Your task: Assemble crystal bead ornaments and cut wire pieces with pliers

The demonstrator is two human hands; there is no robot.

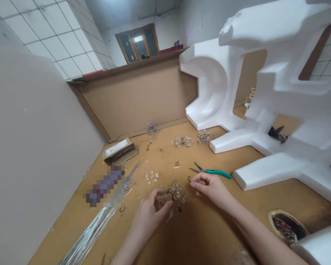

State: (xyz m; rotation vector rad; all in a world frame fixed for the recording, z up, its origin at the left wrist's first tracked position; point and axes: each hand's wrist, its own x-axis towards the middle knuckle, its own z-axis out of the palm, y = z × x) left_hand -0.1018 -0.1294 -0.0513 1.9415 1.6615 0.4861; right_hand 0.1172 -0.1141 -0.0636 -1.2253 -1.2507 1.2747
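Note:
My left hand (151, 211) is curled around a cluster of clear crystal beads with dark wire rings (175, 197), low in the middle of the brown work surface. My right hand (209, 186) is closed in a pinch on a small dark ring (189, 179), just right of the cluster. Teal-handled pliers (213, 171) lie right behind my right hand.
Several bead clusters (183, 141) and loose rings lie farther back. Thin silver rods (91, 230) lie at the left near a small cardboard packet (120, 151). Large white foam blocks (281, 110) fill the right. A cardboard wall (135, 95) stands behind, a grey panel (30, 147) at left.

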